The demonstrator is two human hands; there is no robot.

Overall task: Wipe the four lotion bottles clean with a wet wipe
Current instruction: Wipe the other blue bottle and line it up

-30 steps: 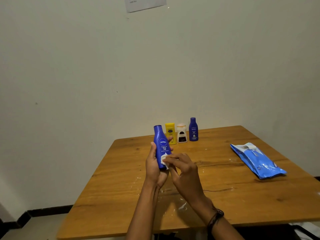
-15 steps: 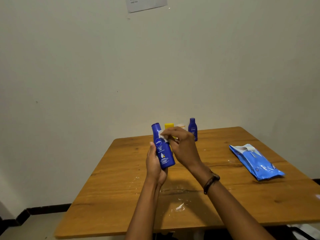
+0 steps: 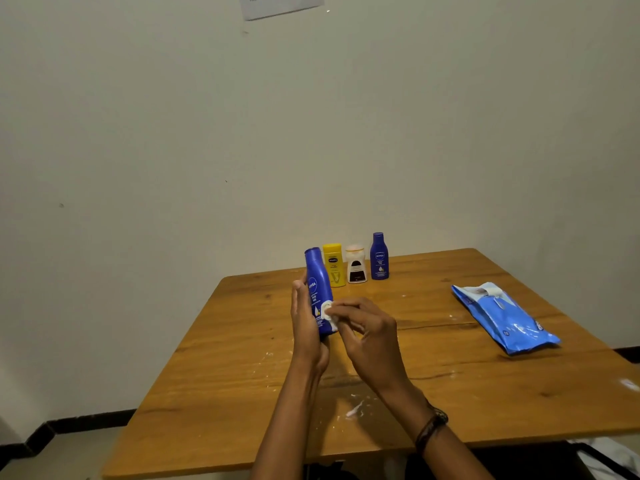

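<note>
bare pale wall, wooden table with white smears near its front edge. left hand wrapped around the back of a blue nivea lotion bottle, held upright above the table, label facing the camera. right hand pinches a small wadded wet wipe between fingertips, pressed to the bottle's lower front. for a good wipe, judging from this: keep the left hold firm, rotate the bottle so the hidden back and the base get covered, run strokes cap to base. behind, standing in a row near the wall: yellow bottle, white bottle with dark label, second blue nivea bottle. blue wipe pack lies well apart on the right.
</note>
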